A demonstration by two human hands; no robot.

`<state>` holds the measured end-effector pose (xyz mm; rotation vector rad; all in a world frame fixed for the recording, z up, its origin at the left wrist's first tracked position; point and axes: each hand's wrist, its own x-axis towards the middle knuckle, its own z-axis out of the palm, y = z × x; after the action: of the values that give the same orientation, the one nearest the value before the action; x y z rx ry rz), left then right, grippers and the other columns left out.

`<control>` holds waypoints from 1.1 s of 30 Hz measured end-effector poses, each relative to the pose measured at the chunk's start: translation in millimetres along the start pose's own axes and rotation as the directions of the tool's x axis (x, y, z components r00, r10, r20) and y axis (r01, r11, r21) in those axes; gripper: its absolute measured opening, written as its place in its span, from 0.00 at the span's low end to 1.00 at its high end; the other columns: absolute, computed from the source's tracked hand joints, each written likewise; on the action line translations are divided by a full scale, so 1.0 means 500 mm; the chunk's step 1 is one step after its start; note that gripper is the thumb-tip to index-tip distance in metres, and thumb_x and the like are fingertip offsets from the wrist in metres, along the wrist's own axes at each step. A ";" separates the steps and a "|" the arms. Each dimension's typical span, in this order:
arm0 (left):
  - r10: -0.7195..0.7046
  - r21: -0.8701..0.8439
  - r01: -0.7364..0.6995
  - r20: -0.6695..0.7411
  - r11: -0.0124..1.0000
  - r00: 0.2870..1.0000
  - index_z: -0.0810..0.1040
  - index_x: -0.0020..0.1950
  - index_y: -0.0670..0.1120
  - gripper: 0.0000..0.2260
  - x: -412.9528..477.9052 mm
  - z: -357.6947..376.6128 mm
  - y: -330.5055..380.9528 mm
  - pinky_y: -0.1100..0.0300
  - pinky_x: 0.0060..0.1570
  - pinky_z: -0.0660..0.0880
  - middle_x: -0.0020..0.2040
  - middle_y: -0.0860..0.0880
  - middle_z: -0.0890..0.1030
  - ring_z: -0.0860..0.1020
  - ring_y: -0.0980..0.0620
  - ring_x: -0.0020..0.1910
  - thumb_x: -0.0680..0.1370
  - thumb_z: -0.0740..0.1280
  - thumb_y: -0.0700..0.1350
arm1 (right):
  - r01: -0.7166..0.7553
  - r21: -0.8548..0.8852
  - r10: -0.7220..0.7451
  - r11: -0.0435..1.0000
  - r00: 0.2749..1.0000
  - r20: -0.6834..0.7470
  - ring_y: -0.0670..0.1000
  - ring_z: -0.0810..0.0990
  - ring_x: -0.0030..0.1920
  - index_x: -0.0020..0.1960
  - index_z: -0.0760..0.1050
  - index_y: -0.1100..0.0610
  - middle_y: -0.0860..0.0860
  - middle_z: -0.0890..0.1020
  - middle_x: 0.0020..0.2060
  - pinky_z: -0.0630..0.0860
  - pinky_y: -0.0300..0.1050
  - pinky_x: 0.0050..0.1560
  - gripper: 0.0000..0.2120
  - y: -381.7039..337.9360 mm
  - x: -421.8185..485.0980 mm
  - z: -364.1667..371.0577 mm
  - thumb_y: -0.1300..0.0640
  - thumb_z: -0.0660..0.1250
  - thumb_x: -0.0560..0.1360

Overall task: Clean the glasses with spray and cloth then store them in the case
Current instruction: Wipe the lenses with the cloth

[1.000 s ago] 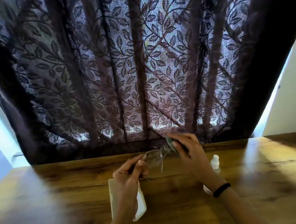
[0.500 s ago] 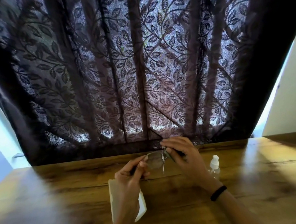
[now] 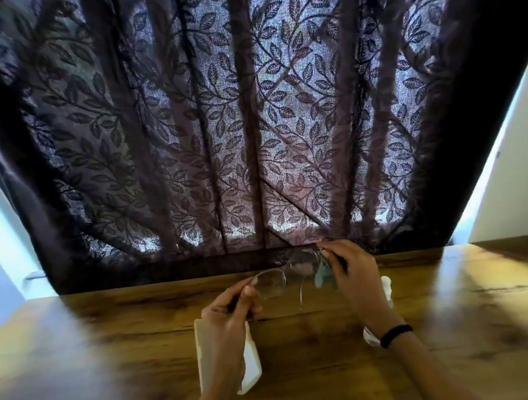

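Note:
The thin-framed glasses (image 3: 272, 284) are held up above the wooden table (image 3: 110, 359). My left hand (image 3: 230, 312) pinches them at the left temple hinge. My right hand (image 3: 349, 275) pinches a small grey-green cloth (image 3: 323, 274) against the right lens. One temple arm hangs down between my hands. A white glasses case (image 3: 251, 362) lies on the table under my left forearm. The white spray bottle (image 3: 386, 288) stands behind my right wrist, mostly hidden.
A dark leaf-patterned lace curtain (image 3: 248, 120) hangs along the table's far edge, just behind my hands. Pale walls show at both sides. Bare tabletop stretches out to the left and right of my arms.
The glasses have spread out and risen a little. My right hand has shifted right with the cloth to the right lens. My left hand keeps its hold.

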<state>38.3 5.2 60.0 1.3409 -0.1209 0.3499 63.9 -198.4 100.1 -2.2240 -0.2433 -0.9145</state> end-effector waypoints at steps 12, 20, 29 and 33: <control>-0.059 0.007 0.061 -0.112 0.998 0.992 0.82 0.48 0.40 0.07 -0.013 0.056 0.029 0.69 0.29 0.73 0.31 0.47 0.79 0.74 0.59 0.29 0.74 0.67 0.41 | 0.101 0.132 -0.107 0.986 0.993 0.045 0.46 0.78 0.44 0.45 0.80 0.59 0.52 0.82 0.42 0.74 0.33 0.47 0.03 -0.098 -0.035 0.028 0.64 0.69 0.71; -0.085 -0.025 0.082 -0.173 0.996 0.981 0.81 0.52 0.37 0.09 -0.030 0.066 0.053 0.53 0.41 0.73 0.40 0.37 0.80 0.73 0.48 0.37 0.75 0.66 0.39 | 0.159 0.088 -0.169 0.983 0.979 0.117 0.44 0.76 0.46 0.46 0.80 0.56 0.50 0.83 0.43 0.73 0.34 0.47 0.04 -0.106 -0.071 0.054 0.62 0.69 0.72; -0.032 0.044 0.041 -0.190 0.998 0.981 0.82 0.49 0.38 0.07 -0.042 0.080 0.061 0.71 0.28 0.74 0.36 0.41 0.82 0.76 0.60 0.28 0.73 0.67 0.36 | 0.102 0.093 -0.108 0.990 0.992 0.063 0.47 0.77 0.44 0.45 0.79 0.57 0.51 0.83 0.41 0.73 0.36 0.43 0.03 -0.115 -0.049 0.054 0.63 0.69 0.71; -0.060 0.020 0.064 -0.179 0.998 0.982 0.82 0.50 0.39 0.08 -0.041 0.080 0.059 0.57 0.40 0.79 0.42 0.41 0.84 0.82 0.46 0.41 0.74 0.66 0.38 | 0.126 0.129 -0.141 0.984 0.984 0.111 0.44 0.75 0.42 0.45 0.74 0.55 0.51 0.79 0.41 0.75 0.38 0.43 0.04 -0.128 -0.070 0.066 0.62 0.68 0.72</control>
<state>14.3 -31.4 90.9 1.3296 0.0752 0.4180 30.0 -126.2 94.7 -2.1717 -0.4967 -0.8144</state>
